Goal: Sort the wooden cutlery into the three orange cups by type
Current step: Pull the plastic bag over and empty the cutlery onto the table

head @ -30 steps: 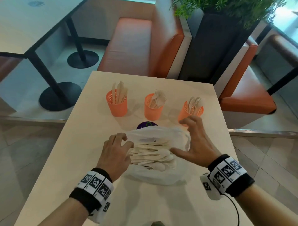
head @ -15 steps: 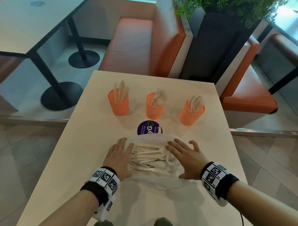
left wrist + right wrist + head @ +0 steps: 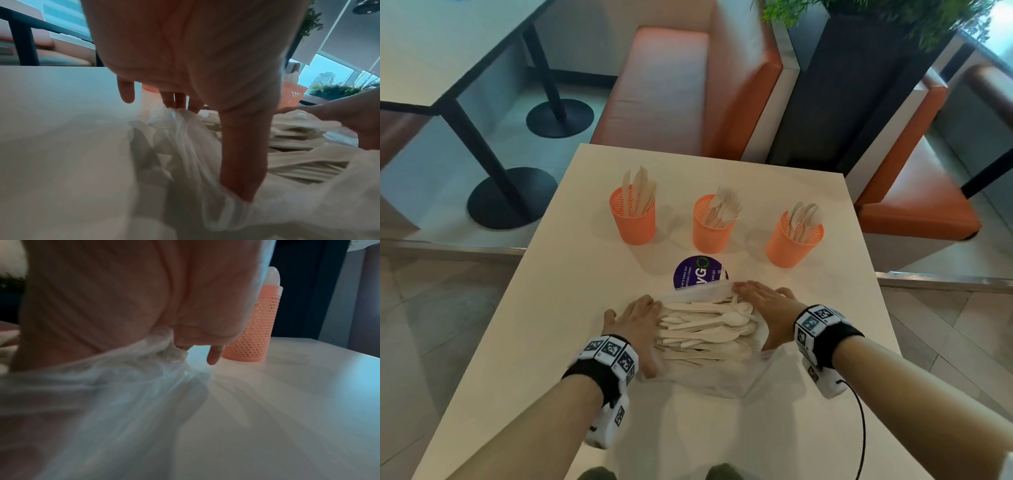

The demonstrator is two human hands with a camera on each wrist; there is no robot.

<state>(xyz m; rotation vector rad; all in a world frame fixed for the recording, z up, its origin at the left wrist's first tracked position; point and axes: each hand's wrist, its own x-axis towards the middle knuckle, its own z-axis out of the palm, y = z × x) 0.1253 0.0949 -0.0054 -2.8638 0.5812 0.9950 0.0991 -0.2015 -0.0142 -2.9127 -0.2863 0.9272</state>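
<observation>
We have both hands down on the counter (image 3: 544, 308) now, where a second ago the right one was lifted over the bag and the plastic stood bunched up. The plastic bag (image 3: 709, 383) is spread flat and its mouth is open, so the pile of wooden cutlery (image 3: 705, 325) lies exposed and ready, we judge, for picking piece by piece.

Our left hand (image 3: 635, 322) rests on the bag's left edge, fingers almost straight, thumb pressing the film down; its grip holds nothing. Our right hand (image 3: 767, 310) lies along the bag's right and far edge, palm down and fingers extended. The right wrist view shows film gathered under the palm, but we cannot tell whether any finger pinches it.

Beyond the bag stand the three cups, already part filled. The left orange cup (image 3: 633, 222) holds knives, the middle orange cup (image 3: 712, 229) holds forks, and the right orange cup (image 3: 789, 245) holds spoons. Between the bag and the middle cup lies a purple round sticker (image 3: 695, 275).
</observation>
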